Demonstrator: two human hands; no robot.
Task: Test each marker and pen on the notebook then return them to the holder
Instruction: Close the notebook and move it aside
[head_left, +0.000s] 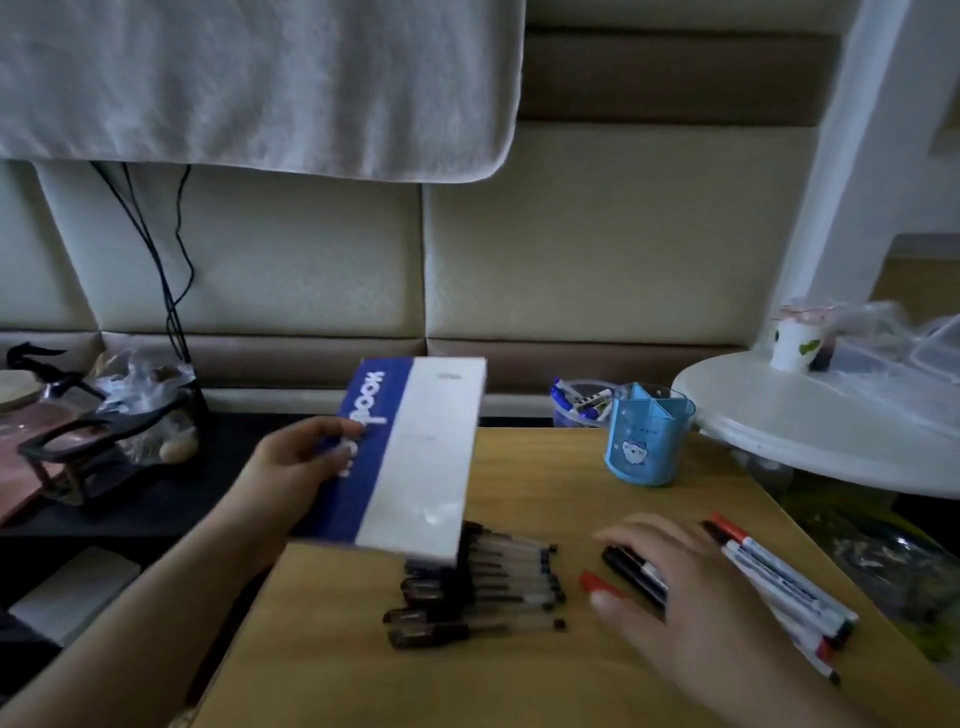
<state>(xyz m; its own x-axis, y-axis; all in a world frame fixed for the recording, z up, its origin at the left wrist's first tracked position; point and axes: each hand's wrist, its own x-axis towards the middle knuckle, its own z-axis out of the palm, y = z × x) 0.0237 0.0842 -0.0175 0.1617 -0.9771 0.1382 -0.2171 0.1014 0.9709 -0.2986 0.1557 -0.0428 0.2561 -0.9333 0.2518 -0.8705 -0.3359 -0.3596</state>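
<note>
Left hand (298, 457) is gripping the raised notebook (415, 457); right hand (685, 587) is lying spread open over markers (779, 587); pens (483, 587) are lying between the hands.

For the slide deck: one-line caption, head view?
Left hand lifts notebook over pens; right hand rests on markers.

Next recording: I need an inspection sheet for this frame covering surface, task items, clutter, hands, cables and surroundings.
Surface: wooden table, mostly bare at the near edge.
Task items: notebook lifted, closed; pens in a row; markers at right; blue holder looks empty.
Clutter: clear tub behind holder.
Hands: left hand grips notebook; right hand flat over a black marker, grip unclear.
Cables: black cables on wall.
Surroundings: padded wall, white round table, cup.
</note>
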